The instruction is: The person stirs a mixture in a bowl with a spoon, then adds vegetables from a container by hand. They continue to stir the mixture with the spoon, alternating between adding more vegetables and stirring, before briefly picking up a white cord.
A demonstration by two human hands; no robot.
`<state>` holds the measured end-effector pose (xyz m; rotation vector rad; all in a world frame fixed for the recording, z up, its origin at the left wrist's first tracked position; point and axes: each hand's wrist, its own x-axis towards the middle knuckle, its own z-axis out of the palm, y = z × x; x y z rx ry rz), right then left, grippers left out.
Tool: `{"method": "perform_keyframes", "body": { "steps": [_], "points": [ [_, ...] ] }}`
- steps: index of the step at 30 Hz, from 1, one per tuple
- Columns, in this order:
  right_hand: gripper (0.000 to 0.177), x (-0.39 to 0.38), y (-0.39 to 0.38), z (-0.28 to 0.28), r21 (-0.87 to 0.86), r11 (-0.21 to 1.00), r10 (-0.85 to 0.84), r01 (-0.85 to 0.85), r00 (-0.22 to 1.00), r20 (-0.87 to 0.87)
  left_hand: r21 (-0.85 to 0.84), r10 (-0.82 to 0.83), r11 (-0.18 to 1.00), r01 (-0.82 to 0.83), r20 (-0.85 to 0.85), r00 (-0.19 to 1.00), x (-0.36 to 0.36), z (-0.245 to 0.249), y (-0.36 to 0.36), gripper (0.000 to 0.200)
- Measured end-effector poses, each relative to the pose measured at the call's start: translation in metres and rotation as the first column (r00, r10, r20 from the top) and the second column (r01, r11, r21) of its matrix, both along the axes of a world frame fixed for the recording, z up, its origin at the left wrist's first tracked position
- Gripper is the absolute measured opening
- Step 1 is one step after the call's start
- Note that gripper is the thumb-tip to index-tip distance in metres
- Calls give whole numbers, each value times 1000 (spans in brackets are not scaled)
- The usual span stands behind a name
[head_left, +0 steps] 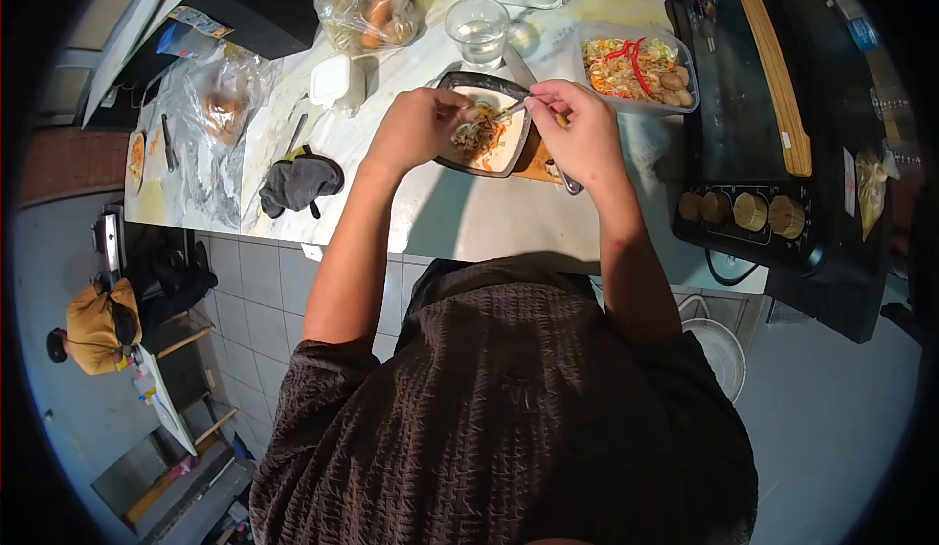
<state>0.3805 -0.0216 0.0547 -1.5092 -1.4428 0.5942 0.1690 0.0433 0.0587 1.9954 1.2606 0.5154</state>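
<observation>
A square dark-rimmed plate (511,150) with a pale inside holds a small heap of shredded vegetables (477,140) with orange strips. My left hand (423,126) reaches over its left side, thumb and fingers pinched together at the food; what lies between the fingertips is too small to make out. From the right, my right hand (579,132) grips a thin metal utensil (513,110), either a fork or a spoon, whose end is over the food. Partly beneath the plate is a wooden board (537,161). A dark handle (569,185) shows below my right hand.
Behind the plate stands a clear cup of water (478,34). A plastic container (638,68) of mixed vegetables and red strips sits right, beside a black stove (743,214). Leftward are a white tub (338,83), a dark cloth (302,183) and plastic bags (364,5). A person (104,326) is far left.
</observation>
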Motion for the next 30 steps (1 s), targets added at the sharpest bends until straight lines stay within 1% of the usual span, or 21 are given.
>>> {"method": "perform_keyframes", "body": {
  "steps": [1, 3, 4, 6, 7, 9, 10, 12, 13, 14, 16, 17, 18, 19, 20, 22, 23, 25, 26, 28, 30],
  "points": [
    [17, 2, -1, 0, -1, 1000, -7, 7, 1000, 0, -1, -7, 1000, 7, 0, 1000, 1, 2, 0, 26],
    [17, 5, -2, -1, 6, 1000, -14, 14, 1000, -1, -72, -55, 997, 41, -201, 978, 3, 11, 1, 30],
    [17, 7, -3, -2, 5, 1000, -20, 20, 1000, -1, -73, -61, 996, 47, -201, 978, 5, 13, 2, 30],
    [19, 14, -5, -4, 10, 999, -34, 34, 999, 6, -122, -76, 992, 39, -318, 945, 9, 16, 1, 34],
    [19, 19, -5, -5, 8, 999, -38, 38, 999, 6, -123, -80, 991, 43, -319, 944, 10, 13, 0, 34],
    [21, 32, -5, -8, -91, 981, -165, 170, 984, 61, -65, -53, 997, 39, -230, 972, 9, 2, -1, 29],
    [21, 44, -2, -11, -92, 980, -170, 175, 984, 61, -66, -58, 997, 44, -230, 972, 9, 2, -2, 29],
    [19, 76, 11, -21, -98, 943, -275, 319, 909, 312, 21, -125, 991, 132, -211, 969, 6, 1, -2, 26],
    [19, 92, 18, -27, -88, 917, -317, 389, 845, 432, 19, -130, 990, 137, -211, 969, 6, -1, 0, 26],
    [19, 108, 23, -35, -91, 914, -321, 395, 843, 432, -11, -109, 994, 108, -179, 978, 6, -3, 2, 25],
    [26, 134, 37, -54, 69, 969, -236, 237, 810, 536, -45, -93, 995, 88, -150, 984, 12, 4, 4, 25],
    [26, 141, 47, -64, 66, 968, -241, 244, 809, 537, -71, -83, 995, 66, -278, 957, 16, 14, 5, 25],
    [28, 142, 56, -64, -48, 982, -129, 184, 828, 546, -93, -77, 995, 43, -400, 913, 21, 21, 4, 26],
    [31, 145, 59, -64, -161, 979, -17, 124, 840, 543, -96, -87, 994, 53, -399, 913, 21, 18, 6, 26],
    [31, 148, 60, -64, -163, 978, -24, 133, 838, 545, -47, -112, 994, 102, -403, 908, 19, 12, 9, 28],
    [37, 128, 63, -30, -413, 897, 89, 160, 848, 522, 58, -137, 984, 168, -361, 923, 18, 3, 9, 32],
    [37, 128, 66, -30, -416, 894, 86, 167, 847, 524, 55, -144, 983, 174, -358, 923, 18, 2, 11, 32],
    [39, 129, 74, -30, -450, 884, 168, 126, 813, 558, 30, -215, 972, 234, -292, 932, 23, 10, 14, 32],
    [36, 129, 79, -31, -504, 856, 245, 116, 766, 594, 28, -223, 970, 241, -289, 931, 26, 15, 15, 32],
    [34, 126, 82, -26, -535, 837, 273, 111, 762, 587, -67, -224, 974, 216, -408, 885, 37, 31, 15, 27],
    [33, 123, 87, -22, -596, 792, 323, 133, 738, 593, -84, -255, 967, 241, -351, 901, 34, 18, 22, 28]
  ]
}}
